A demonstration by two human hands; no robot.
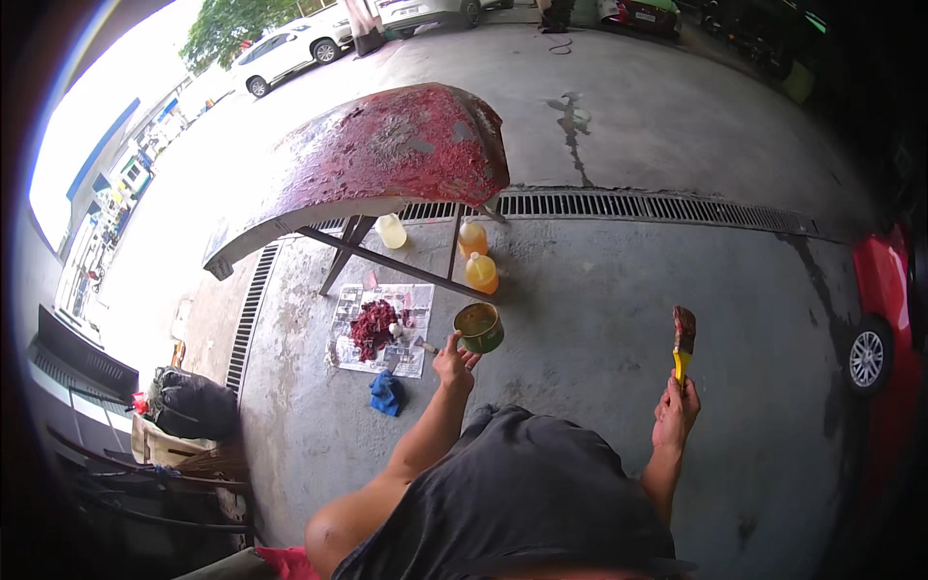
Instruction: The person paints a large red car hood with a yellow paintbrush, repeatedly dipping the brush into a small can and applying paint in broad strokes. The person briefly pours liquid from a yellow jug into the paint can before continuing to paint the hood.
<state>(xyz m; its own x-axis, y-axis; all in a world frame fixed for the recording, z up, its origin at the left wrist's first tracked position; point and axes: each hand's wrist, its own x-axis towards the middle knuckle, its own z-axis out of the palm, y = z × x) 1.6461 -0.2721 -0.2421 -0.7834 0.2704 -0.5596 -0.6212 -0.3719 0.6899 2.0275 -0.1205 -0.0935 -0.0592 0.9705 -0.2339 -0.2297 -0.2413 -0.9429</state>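
My left hand is closed on the lower side of a small green tin, its open top facing up and brownish inside. Out to the right, my right hand grips the yellow handle of a paintbrush, which points upward with dark red-brown stuff on its bristles. Ahead and to the left, a large car hood rests on a metal stand. Its surface is blistered red, with rough grey patches. Neither the brush nor the tin touches it.
Under the stand are yellow-orange jugs and a pale jug. Red scrapings lie on newspaper, beside a blue cloth. A drain grate crosses the floor. A red car stands at right, a black bag at left.
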